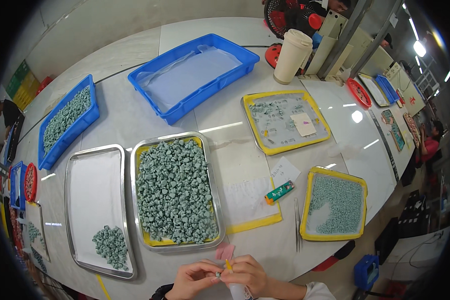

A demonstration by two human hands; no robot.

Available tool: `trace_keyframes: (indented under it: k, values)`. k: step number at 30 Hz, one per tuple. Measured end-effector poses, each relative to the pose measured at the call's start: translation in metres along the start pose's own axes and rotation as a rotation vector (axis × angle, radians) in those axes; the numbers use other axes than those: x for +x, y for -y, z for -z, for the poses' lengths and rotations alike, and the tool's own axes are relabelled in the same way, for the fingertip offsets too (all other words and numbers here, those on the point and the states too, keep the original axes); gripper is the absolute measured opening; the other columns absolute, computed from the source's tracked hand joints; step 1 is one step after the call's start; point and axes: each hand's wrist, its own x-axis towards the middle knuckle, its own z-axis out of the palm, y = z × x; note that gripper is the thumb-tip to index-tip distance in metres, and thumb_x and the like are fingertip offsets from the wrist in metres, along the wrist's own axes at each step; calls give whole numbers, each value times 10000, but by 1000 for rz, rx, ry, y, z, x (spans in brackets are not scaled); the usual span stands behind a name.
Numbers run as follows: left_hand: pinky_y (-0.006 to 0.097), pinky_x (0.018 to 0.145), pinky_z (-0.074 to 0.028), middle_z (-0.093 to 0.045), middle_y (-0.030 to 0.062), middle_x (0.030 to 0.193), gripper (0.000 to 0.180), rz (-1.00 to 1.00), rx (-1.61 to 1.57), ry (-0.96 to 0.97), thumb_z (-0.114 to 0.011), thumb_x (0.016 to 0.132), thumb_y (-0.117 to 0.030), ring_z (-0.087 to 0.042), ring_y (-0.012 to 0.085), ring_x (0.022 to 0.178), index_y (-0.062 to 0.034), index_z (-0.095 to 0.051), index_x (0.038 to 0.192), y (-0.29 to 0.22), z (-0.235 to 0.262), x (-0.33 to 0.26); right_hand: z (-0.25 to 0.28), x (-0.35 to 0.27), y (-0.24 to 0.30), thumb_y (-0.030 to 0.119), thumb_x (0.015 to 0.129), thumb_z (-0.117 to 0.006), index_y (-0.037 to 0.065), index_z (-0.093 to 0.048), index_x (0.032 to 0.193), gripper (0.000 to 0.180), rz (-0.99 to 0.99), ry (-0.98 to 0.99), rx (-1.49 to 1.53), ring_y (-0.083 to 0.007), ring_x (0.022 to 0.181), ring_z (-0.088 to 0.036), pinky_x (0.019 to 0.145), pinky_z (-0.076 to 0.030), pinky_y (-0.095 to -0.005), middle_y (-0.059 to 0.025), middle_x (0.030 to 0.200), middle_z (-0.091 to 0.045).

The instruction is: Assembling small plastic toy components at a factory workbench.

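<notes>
My left hand [192, 279] and my right hand [247, 274] meet at the bottom edge, close to my body. Between their fingertips sits a small grey-green piece [218, 274]. A thin yellow stick [228, 265] rises from my right hand's fingers and touches that piece. Just above the hands lies a pink pad [225, 251] on the white table. Beyond it stands a metal tray [135, 200] with a yellow liner, heaped with several grey-green pieces [175, 190].
A metal tray [70, 200] at left holds a small pile of pieces [111, 245]. Right of centre lie tweezers [297, 225], a green tube [279, 192], a paper sheet [245, 202] and yellow trays [310, 200] [257, 131]. Blue bins [195, 97] [80, 127] and a cup [291, 56] stand farther back.
</notes>
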Motion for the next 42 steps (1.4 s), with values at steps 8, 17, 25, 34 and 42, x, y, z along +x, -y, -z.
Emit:
trace_keyframes:
  k: [8, 17, 25, 34, 42]
  values:
    - [297, 876, -465, -603, 99, 1093, 183, 46, -113, 86, -591, 875, -60, -586, 178, 970, -21, -579, 1054, 1, 6, -3, 9, -10, 0, 242, 785, -688, 48, -575, 1032, 334, -24, -63, 213, -292, 863, -581, 739, -464, -422, -109, 915, -615]
    - [321, 805, -505, -629, 159, 1031, 217, 41, 63, -41, -542, 878, 6, -614, 209, 933, 37, -556, 1092, 0, 7, -4, 11, -12, -8, 442, 863, -571, 16, -555, 1010, 451, -96, 2, 296, -326, 894, -609, 704, -535, -370, -133, 904, -666]
    - [333, 849, -504, -618, 171, 1055, 207, -45, -30, -45, -534, 881, 29, -612, 222, 980, 54, -542, 1086, -6, 1, 6, 10, -12, -17, 630, 866, -391, -4, -535, 1010, 665, -114, 93, 301, -388, 907, -625, 668, -546, -416, -163, 817, -676]
    - [315, 876, -490, -600, 163, 1103, 247, -137, 13, 2, -521, 872, 74, -591, 203, 1028, 50, -545, 1117, 1, 5, 3, 5, -14, -16, 592, 914, -331, 3, -564, 955, 635, -169, 50, 332, -378, 813, -656, 644, -534, -401, -152, 711, -674]
    - [304, 836, -503, -613, 170, 1050, 230, -119, 50, -41, -556, 843, 90, -612, 211, 971, 62, -561, 1071, -3, 0, 3, 8, -13, -15, 540, 931, -354, 4, -567, 951, 578, -182, 78, 334, -359, 796, -662, 655, -527, -399, -203, 737, -668]
